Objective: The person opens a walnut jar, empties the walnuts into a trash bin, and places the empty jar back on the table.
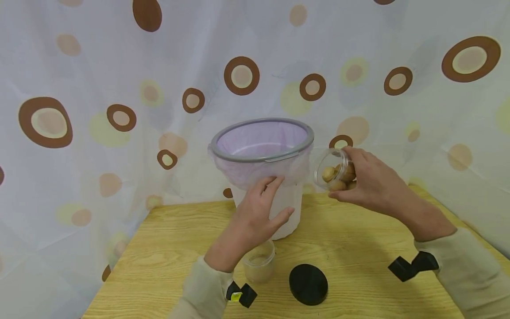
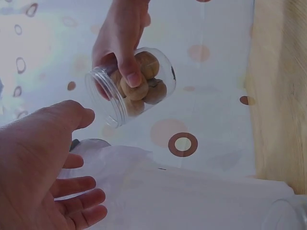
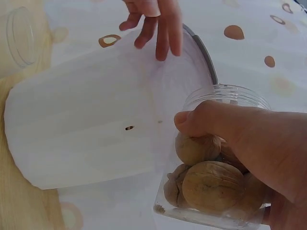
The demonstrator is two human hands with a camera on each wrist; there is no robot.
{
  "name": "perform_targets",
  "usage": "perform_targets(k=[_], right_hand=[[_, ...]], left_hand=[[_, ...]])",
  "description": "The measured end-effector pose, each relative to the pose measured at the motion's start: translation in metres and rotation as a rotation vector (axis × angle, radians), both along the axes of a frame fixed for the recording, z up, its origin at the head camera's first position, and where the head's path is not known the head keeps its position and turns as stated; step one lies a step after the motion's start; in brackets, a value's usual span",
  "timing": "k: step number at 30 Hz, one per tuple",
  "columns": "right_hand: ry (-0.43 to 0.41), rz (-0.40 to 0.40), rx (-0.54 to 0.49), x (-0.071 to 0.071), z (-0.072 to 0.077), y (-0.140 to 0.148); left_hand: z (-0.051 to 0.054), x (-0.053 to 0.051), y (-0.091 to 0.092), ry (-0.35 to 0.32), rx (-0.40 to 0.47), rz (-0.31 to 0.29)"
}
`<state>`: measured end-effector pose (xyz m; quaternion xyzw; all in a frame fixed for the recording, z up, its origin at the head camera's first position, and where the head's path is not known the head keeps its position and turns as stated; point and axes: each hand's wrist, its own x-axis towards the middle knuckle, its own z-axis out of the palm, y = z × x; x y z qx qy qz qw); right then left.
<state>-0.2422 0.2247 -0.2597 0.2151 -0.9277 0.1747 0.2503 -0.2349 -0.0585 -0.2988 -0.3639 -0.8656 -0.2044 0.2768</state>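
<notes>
My right hand (image 1: 376, 184) grips a clear plastic jar (image 2: 112, 96), tilted on its side with its uncovered mouth toward the left. Several walnuts (image 3: 213, 187) lie inside it. The jar is beside the right side of a white bin (image 1: 292, 192) with a grey rim and a pale purple bag lining. In front of the bin, my left hand (image 1: 253, 217) is held in the air with nothing in it, thumb apart from the fingers. The left wrist view shows its fingers loosely bent, a short gap from the jar's mouth.
A second clear jar (image 1: 259, 268) stands on the wooden table (image 1: 175, 252), partly below my left forearm. Right of it lies a round black lid (image 1: 308, 284). Behind the bin hangs a white curtain (image 1: 271, 35) with brown and yellow spots.
</notes>
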Motion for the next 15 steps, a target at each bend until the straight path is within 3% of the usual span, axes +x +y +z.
perform_targets(k=[7, 15], right_hand=[[-0.005, -0.006, -0.004, -0.001, 0.005, 0.0], [-0.016, -0.016, -0.015, 0.0, 0.013, -0.001]], left_hand=[[0.017, -0.001, -0.006, 0.08, 0.038, -0.021], [0.028, -0.005, -0.01, 0.115, 0.087, -0.025]])
